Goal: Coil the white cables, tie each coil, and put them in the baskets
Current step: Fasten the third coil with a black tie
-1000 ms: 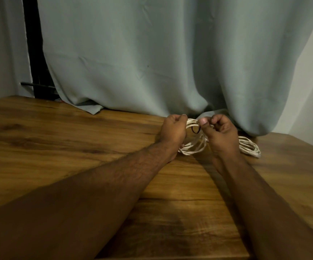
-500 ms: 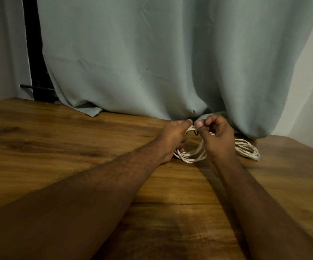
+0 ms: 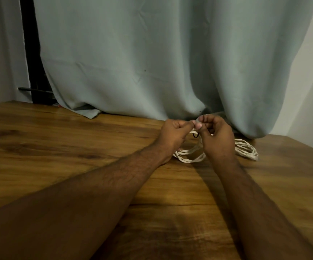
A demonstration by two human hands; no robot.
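Note:
A coil of white cable (image 3: pixel 189 156) lies on the wooden table (image 3: pixel 77 147) under my two hands, and its far loops (image 3: pixel 245 149) stick out to the right of my right wrist. A thin black tie (image 3: pixel 195 135) wraps the coil between my hands. My left hand (image 3: pixel 172 134) and my right hand (image 3: pixel 215 136) meet fingertip to fingertip just above the coil, each pinching an end of the tie. My hands hide the coil's middle. No basket is in view.
A pale green curtain (image 3: pixel 152 62) hangs along the table's back edge, with its hem resting on the wood just behind my hands. A black pole (image 3: pixel 30 53) stands at the back left. White wall (image 3: pixel 311 81) closes the right side.
Both hands have risen slightly and drawn together, so the fingertips now touch above the coil. The black tie has been pulled up from the coil.

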